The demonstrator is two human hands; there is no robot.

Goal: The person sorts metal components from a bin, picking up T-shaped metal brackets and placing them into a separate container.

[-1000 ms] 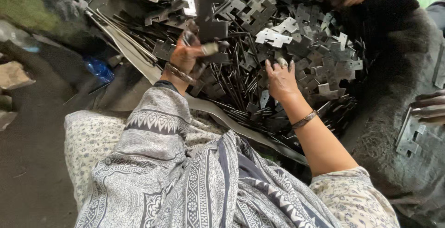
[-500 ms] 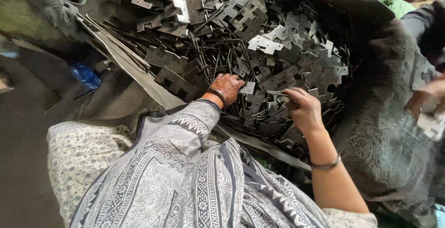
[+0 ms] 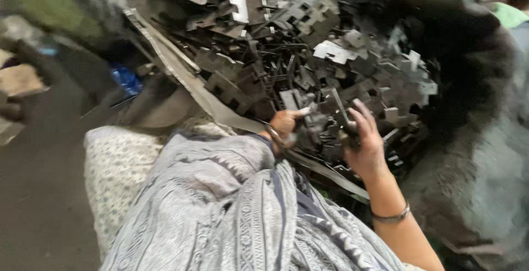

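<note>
A big heap of dark, notched flat metal pieces [image 3: 308,56] fills the middle of the view. My left hand [image 3: 287,125] is closed around a small dark metal part [image 3: 312,128] at the near edge of the heap. My right hand [image 3: 363,141] is just to its right, fingers curled on a thin metal strip [image 3: 339,108] that sticks up. The two hands are close together, almost touching. The frame is blurred, so the exact grip of each finger is unclear. A patterned grey sleeve [image 3: 220,194] covers my left arm and a bangle [image 3: 391,215] sits on my right wrist.
A long flat metal band [image 3: 182,70] runs diagonally along the heap's near left edge. A blue object [image 3: 125,78] lies on the dark floor to the left. Dark cloth [image 3: 468,111] bounds the heap on the right, where another person's face and green garment [image 3: 509,12] show at the top corner.
My left hand came down from the upper heap toward my lap. My right hand moved in to meet it and closed on a strip. The camera has also swung.
</note>
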